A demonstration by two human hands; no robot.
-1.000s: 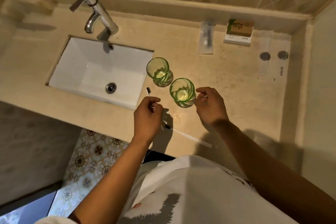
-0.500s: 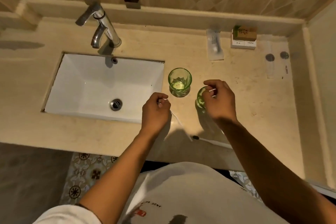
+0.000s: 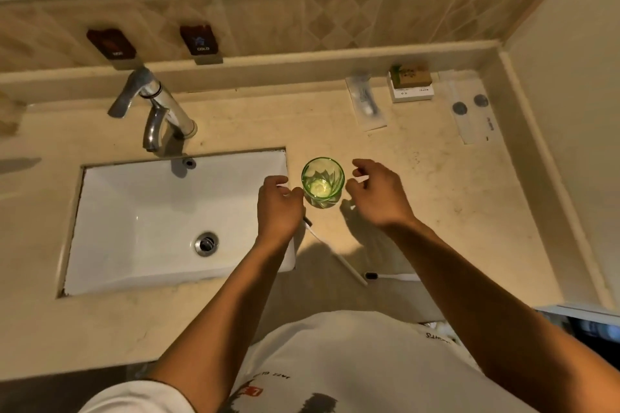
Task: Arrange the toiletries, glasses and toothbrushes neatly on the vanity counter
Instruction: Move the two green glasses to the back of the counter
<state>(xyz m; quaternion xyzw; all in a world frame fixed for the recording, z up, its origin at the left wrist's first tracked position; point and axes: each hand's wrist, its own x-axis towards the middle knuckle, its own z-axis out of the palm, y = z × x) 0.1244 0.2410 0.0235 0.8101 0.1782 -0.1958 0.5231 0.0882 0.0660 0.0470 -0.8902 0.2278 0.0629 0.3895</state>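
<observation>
One green glass (image 3: 322, 183) stands upright on the beige vanity counter (image 3: 436, 198), just right of the sink. My left hand (image 3: 278, 208) is at its left side with fingers loosely curled, holding nothing that I can see. My right hand (image 3: 379, 194) arches over the spot to the glass's right. The mirror shows a second glass there, but my hand hides it. A white toothbrush (image 3: 335, 255) lies slanted on the counter, its dark head by my left hand. A second toothbrush (image 3: 385, 276) lies near the front edge, partly under my right arm.
The white sink (image 3: 174, 211) and chrome faucet (image 3: 154, 111) fill the left. Along the back ledge lie a wrapped toiletry packet (image 3: 365, 104), a small stack of soap boxes (image 3: 411, 84) and a clear sachet with two round caps (image 3: 469, 107). A wall closes the right side.
The toothbrush my left hand was holding now lies on the counter. That hand has moved up beside the glass. The second glass has gone from sight under my right hand.
</observation>
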